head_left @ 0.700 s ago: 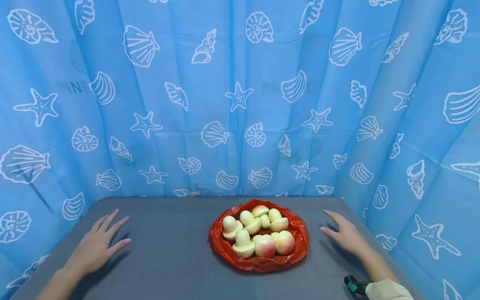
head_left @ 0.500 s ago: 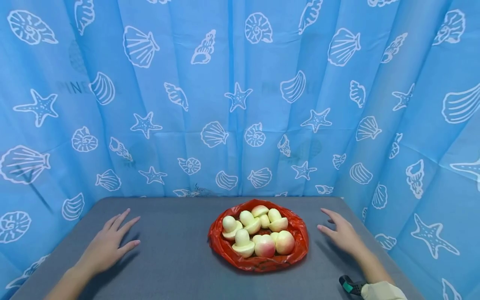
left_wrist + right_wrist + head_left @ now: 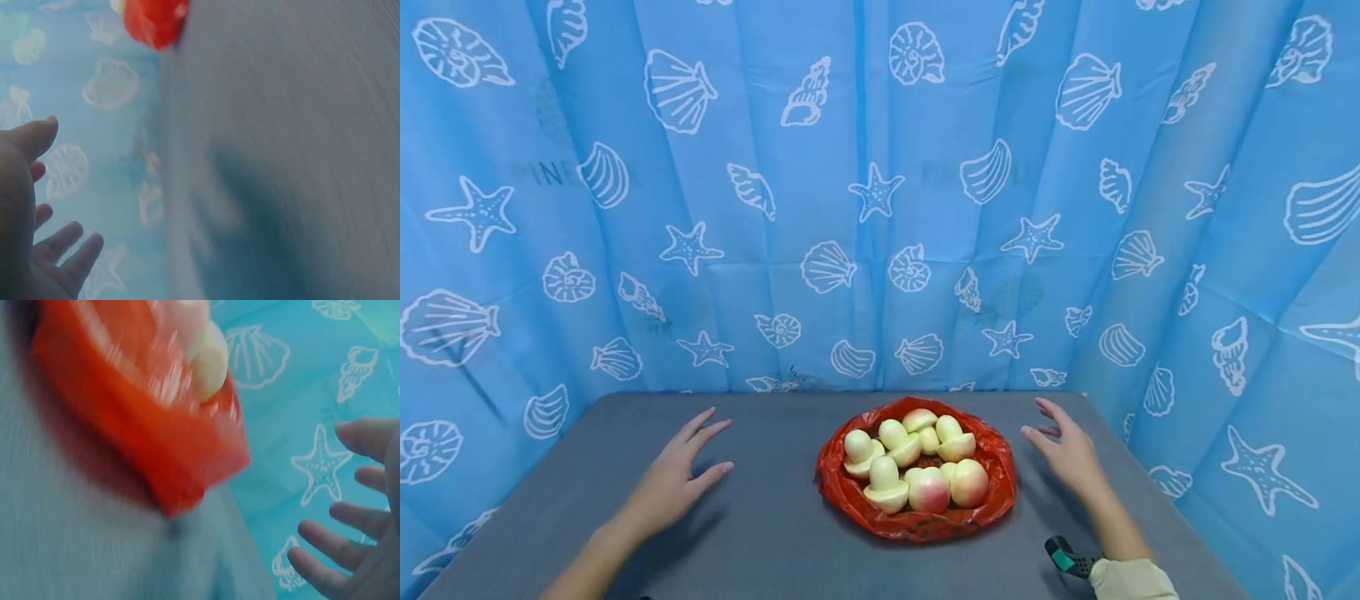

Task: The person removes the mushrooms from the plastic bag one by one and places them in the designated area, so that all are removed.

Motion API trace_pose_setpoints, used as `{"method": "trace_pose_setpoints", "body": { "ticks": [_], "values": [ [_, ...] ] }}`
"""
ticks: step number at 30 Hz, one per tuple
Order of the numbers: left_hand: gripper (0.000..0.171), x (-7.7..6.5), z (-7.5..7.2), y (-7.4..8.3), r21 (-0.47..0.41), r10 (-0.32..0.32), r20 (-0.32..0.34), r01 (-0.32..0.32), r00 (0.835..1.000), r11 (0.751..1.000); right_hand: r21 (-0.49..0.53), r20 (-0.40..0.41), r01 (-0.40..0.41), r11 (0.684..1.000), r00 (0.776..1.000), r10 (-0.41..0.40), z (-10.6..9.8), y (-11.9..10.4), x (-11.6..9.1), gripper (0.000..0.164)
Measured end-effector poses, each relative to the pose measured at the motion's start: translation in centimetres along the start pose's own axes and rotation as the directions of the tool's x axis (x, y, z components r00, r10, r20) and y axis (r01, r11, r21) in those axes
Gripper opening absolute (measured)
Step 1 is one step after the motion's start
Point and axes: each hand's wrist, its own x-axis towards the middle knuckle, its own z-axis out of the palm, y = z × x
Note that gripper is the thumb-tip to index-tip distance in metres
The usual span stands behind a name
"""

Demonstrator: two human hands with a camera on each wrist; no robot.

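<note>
A red plastic bag (image 3: pixel 917 530) with its rim rolled down sits right of centre on the grey table. Inside lie several pale yellow mushroom-shaped pieces (image 3: pixel 929 490), some blushed pink; their exact kind cannot be told. My left hand (image 3: pixel 668 483) is held above the table to the left of the bag, fingers spread and holding nothing. To the bag's right is my right hand (image 3: pixel 1071 458), nearer to it but apart, with relaxed fingers and nothing in them. The right wrist view shows the bag (image 3: pixel 125 419) close beside that hand, blurred.
The grey table (image 3: pixel 760 517) ends at the back against a blue curtain (image 3: pixel 880 317) printed with white shells and starfish. The curtain also runs along both sides. A black band (image 3: pixel 1070 558) with a green patch is at my right wrist, by a pale sleeve (image 3: pixel 1131 579).
My left hand has moved right, toward the bag. The right hand has shifted slightly left and away from me. The bag and the pieces in it stay where they were.
</note>
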Motion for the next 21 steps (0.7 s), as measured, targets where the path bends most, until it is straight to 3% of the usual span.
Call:
{"method": "trace_pose_setpoints", "body": {
  "ticks": [4,9,15,21],
  "values": [
    [0.059,0.7,0.8,2.2,-0.148,-0.015,-0.022,0.011,1.000,0.989,0.109,-0.044,-0.082,0.991,0.995,0.087,0.4,-1.0,0.2,0.068],
    [0.055,1.7,2.0,4.3,-0.324,-0.017,-0.059,-0.003,0.998,0.946,0.247,-0.073,-0.111,0.963,0.988,0.133,1.0,-2.0,0.5,0.063],
    [0.051,3.0,3.5,6.2,-0.496,-0.015,-0.134,-0.055,0.991,0.866,0.292,-0.023,-0.093,0.952,0.994,0.104,1.8,-2.4,0.6,0.058],
    [0.048,3.9,4.9,7.6,-0.614,-0.045,-0.105,-0.029,0.993,0.789,0.275,0.085,-0.104,0.956,0.993,0.084,3.0,-1.6,0.4,0.053]
  ]
}}
